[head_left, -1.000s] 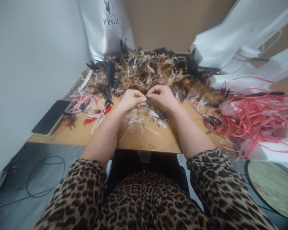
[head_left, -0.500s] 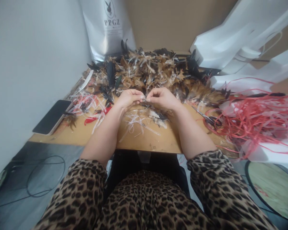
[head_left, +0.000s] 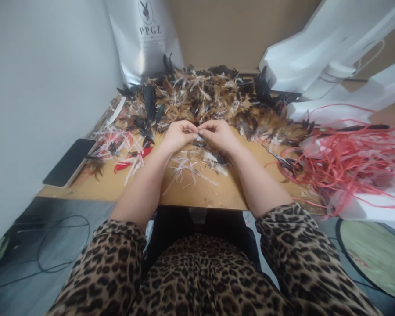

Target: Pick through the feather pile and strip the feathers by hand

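My left hand [head_left: 181,136] and my right hand [head_left: 217,135] meet fingertip to fingertip over the near edge of a large heap of feathers [head_left: 200,94]. Each is closed in a pinch, thumb against forefinger. What lies between the fingertips is tiny and mostly hidden; a dark and whitish bit, perhaps part of a feather, shows just under them. Below the hands, a few loose brown and white feathers [head_left: 215,162] lie on the wooden table [head_left: 200,195], beside thin clear strips [head_left: 186,169].
At left are a phone [head_left: 69,162], red feathers [head_left: 123,166] and a tangle of white and red strips [head_left: 113,142]. Scissors [head_left: 281,159] lie at right, against a pile of red ribbon [head_left: 355,162]. A silver bag [head_left: 151,52] stands behind the heap.
The fingertips parted slightly half a second ago, showing a small pale bit between them, and are together again now. Both hands stay at the same spot; the view shifts slightly.
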`<control>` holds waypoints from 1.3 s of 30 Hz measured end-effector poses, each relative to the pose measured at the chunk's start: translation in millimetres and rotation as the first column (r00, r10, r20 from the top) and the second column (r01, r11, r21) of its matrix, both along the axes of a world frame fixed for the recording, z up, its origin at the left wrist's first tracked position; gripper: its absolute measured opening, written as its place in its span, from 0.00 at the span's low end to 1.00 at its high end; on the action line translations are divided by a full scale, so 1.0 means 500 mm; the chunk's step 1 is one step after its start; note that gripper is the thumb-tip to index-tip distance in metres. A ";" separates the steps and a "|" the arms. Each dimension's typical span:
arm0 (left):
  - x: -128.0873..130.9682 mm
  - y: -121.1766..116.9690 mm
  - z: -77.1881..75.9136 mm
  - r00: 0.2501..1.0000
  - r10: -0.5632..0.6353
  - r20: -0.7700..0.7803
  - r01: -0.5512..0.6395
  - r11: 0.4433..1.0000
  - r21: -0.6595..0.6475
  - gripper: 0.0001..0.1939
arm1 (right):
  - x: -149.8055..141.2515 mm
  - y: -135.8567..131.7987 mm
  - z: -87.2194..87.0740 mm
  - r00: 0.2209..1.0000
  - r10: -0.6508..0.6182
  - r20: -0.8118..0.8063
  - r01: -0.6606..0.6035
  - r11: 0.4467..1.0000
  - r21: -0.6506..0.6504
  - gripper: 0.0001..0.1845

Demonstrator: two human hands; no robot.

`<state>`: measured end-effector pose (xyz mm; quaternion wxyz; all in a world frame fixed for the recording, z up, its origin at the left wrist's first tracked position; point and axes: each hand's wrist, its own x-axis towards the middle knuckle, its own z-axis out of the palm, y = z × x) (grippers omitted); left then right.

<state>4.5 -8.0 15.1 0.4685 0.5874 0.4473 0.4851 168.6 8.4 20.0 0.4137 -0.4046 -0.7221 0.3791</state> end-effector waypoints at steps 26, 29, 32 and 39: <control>0.005 0.007 -0.028 0.837 0.240 -0.492 0.054 0.858 0.511 0.11 | -0.005 0.020 -0.044 0.974 -0.082 0.213 0.090 0.995 -0.031 0.09; 0.006 0.010 -0.033 0.836 0.237 -0.494 0.049 0.866 0.497 0.10 | -0.003 0.020 -0.045 0.973 -0.069 0.222 0.080 0.996 -0.044 0.08; 0.004 0.015 -0.039 0.849 0.234 -0.474 0.030 0.874 0.485 0.08 | -0.006 0.020 -0.046 0.986 -0.053 0.157 0.072 0.990 -0.123 0.06; -0.002 0.031 -0.057 0.873 0.244 -0.422 -0.034 0.894 0.447 0.06 | -0.010 0.025 -0.051 1.000 0.001 -0.005 -0.002 0.971 -0.238 0.07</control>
